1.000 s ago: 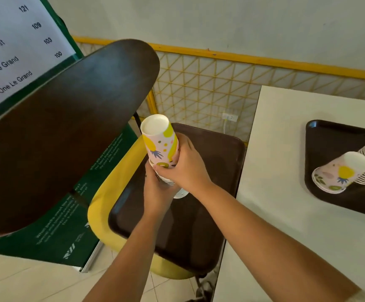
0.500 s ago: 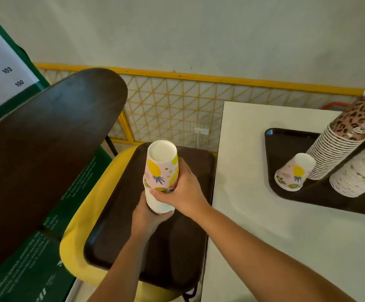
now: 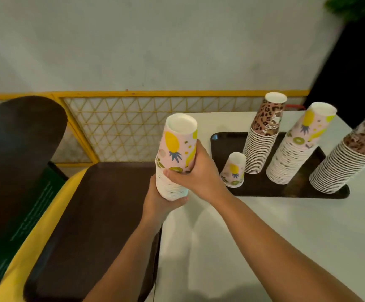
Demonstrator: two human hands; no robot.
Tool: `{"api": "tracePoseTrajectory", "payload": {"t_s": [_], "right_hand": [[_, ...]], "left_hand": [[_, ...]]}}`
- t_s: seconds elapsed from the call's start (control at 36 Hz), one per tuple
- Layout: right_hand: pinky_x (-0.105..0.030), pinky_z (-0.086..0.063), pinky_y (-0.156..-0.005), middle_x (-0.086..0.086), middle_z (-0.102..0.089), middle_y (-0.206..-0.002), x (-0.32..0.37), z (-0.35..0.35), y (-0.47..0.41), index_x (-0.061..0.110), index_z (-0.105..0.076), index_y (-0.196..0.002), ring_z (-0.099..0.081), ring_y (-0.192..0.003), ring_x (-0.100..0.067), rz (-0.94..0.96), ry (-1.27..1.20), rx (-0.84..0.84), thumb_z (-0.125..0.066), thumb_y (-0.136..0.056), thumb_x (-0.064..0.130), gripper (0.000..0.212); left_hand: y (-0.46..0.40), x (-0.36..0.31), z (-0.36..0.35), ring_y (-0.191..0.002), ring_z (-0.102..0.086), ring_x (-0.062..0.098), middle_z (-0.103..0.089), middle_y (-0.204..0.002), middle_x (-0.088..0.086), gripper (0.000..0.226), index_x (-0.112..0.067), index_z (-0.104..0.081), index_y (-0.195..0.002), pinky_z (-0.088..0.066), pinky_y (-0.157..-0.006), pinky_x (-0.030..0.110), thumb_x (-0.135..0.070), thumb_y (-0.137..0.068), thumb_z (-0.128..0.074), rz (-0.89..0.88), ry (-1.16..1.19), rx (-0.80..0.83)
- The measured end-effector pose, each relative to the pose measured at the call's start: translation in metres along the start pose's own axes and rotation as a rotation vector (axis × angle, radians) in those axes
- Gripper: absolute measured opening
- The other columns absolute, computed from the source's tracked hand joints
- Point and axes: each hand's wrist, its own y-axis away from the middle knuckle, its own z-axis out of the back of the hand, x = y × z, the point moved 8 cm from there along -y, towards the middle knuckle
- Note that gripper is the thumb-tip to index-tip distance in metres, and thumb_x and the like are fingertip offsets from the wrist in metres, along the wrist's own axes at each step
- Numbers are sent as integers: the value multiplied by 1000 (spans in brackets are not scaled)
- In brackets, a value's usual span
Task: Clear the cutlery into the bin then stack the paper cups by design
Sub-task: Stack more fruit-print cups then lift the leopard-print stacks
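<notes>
I hold an upside-down stack of pineapple-print paper cups (image 3: 177,147) over the table's left edge. My right hand (image 3: 195,171) grips the stack's middle from the right. My left hand (image 3: 162,199) cups its lower end from below. On the dark tray (image 3: 262,188) on the table stand a single pineapple cup (image 3: 234,170), a tall leopard-print stack (image 3: 262,136), a tall pineapple stack (image 3: 297,144) and another leopard stack (image 3: 349,158) at the right edge.
The white table (image 3: 264,236) fills the right half. A second dark tray (image 3: 94,214) lies on a yellow chair (image 3: 20,247) to the left, with the dark chair back (image 3: 13,160) beside it. A yellow lattice panel (image 3: 133,127) runs along the wall.
Both hands have carried the pineapple stack to the right, from above the chair tray to the table's left edge. The view has swung right, bringing the tall stacks into sight.
</notes>
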Motion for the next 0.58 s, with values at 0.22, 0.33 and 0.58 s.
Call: {"api": "tracePoseTrajectory", "payload": {"t_s": [0.22,0.33,0.58], "right_hand": [[-19,-50,-83,5,-61,-116,-30,72,4,21,-45,-118,-58,-102,-4,-43,36,-48,-83,-64,26,67],[-12,-47,-81,5,-59,-120,-42,99,5,23,-43,-121,-57,-105,-1,-68,31,-21,-83,-65,26,69],[-27,-49,-94,5,-55,-125,-48,139,2,21,-38,-130,-53,-115,-5,-23,44,49,-79,-67,39,77]], "left_hand": [[2,-6,-84,-110,-63,20,-65,-118,1,97,-32,-48,-123,-55,-88,48,-32,-36,-91,56,61,61],[4,-8,-119,-112,-61,17,-64,-121,-3,105,-27,-45,-130,-55,-88,39,-32,-36,-90,77,76,104],[10,-2,-166,-109,-62,11,-66,-117,-9,95,-36,-49,-121,-53,-91,43,-30,-35,-90,147,120,106]]}}
